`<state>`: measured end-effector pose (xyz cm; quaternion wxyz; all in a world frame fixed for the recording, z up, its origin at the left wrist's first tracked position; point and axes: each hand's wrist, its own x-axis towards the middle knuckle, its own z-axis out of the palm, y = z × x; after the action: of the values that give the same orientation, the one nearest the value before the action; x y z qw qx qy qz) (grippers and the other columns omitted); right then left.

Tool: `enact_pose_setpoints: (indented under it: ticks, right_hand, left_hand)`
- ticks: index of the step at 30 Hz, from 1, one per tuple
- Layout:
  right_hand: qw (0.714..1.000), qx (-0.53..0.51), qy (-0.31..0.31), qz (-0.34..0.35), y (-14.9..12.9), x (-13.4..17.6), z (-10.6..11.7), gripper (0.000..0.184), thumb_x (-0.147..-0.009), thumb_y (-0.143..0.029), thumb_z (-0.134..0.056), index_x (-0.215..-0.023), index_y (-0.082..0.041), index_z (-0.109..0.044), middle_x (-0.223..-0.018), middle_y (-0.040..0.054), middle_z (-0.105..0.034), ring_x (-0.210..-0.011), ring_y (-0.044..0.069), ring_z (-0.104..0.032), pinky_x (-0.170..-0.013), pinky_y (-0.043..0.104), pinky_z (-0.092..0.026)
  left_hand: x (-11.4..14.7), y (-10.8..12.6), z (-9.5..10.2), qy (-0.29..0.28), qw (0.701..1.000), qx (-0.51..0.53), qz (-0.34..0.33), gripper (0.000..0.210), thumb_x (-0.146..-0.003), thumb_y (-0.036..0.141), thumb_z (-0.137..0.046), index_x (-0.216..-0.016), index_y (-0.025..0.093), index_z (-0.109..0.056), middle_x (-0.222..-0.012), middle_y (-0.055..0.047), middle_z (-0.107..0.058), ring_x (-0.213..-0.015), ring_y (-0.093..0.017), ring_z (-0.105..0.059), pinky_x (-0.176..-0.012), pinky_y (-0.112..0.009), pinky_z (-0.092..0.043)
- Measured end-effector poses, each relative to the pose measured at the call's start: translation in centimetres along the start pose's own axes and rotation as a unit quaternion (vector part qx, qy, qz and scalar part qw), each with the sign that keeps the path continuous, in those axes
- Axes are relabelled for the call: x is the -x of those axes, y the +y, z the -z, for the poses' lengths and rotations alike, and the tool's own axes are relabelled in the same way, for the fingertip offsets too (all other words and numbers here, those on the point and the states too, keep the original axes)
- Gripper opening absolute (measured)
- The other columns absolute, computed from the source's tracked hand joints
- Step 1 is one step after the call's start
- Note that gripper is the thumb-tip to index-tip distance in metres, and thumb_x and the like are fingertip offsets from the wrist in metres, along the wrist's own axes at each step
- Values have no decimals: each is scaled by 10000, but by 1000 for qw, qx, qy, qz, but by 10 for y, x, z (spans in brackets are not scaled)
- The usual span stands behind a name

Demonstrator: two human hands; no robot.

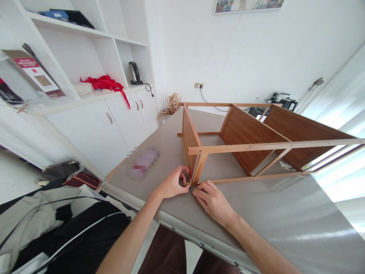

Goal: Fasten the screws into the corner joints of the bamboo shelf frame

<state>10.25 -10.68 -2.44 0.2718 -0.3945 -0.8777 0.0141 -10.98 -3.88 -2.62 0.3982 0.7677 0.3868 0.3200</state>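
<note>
A wooden shelf rack [252,131] lies on its side on the grey table, its brown panels standing upright between light wooden rails. My left hand [172,183] is closed around the near end of the lower rail [219,180], thumb in front and fingers curled behind. Close by on the right, my right hand [210,198] rests low over the tabletop with its fingertips pinched together at that rail end. A small dark, thin piece shows between the two hands; its kind is too small to tell. A screw head [201,152] shows in the upper rail above my hands.
A blurred-out package [144,163] lies on the table [171,144] to the left. White cabinets hold a kettle [134,73] and red cloth [104,82]. Black appliances [288,103] stand behind the rack. Dark and pale clothing [71,224] is heaped beside the table at lower left.
</note>
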Motion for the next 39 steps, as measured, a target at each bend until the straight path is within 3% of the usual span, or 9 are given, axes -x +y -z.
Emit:
enact_pose_setpoints:
  ticks: [15,24,29,39]
  right_hand:
    - [995,82,31,38,-7,-3,-1,176,-953,-128,-509,-922,-190,-670,-839,45,-606,-817,170,-509,-758,313,-420]
    - [996,84,22,13,-4,-1,-2,177,-953,-125,-509,-942,-197,-670,-887,55,-622,-864,181,-519,-784,317,-410]
    - [996,89,16,5,-5,-1,-5,170,-953,-158,-520,-860,-194,-657,-784,43,-612,-822,185,-525,-784,328,-405]
    - [997,17,43,-63,-3,-1,-5,147,-924,-184,-576,-848,-216,-697,-852,50,-621,-823,176,-545,-764,311,-444]
  left_hand:
    - [0,-6,-2,9,1000,4,-8,494,-709,186,-709,-1146,211,-479,-794,26,-573,-763,-143,-588,-810,-296,-494]
    - [1,-1,0,7,1000,5,-6,484,-714,188,-704,-1142,213,-480,-802,23,-573,-767,-143,-587,-819,-298,-495]
    - [1,-2,-1,2,1000,7,-4,485,-722,191,-699,-1152,210,-476,-796,24,-570,-757,-139,-577,-792,-287,-488]
    - [2,3,1,3,1000,12,1,473,-717,183,-697,-1140,202,-486,-797,22,-573,-753,-135,-574,-789,-285,-487]
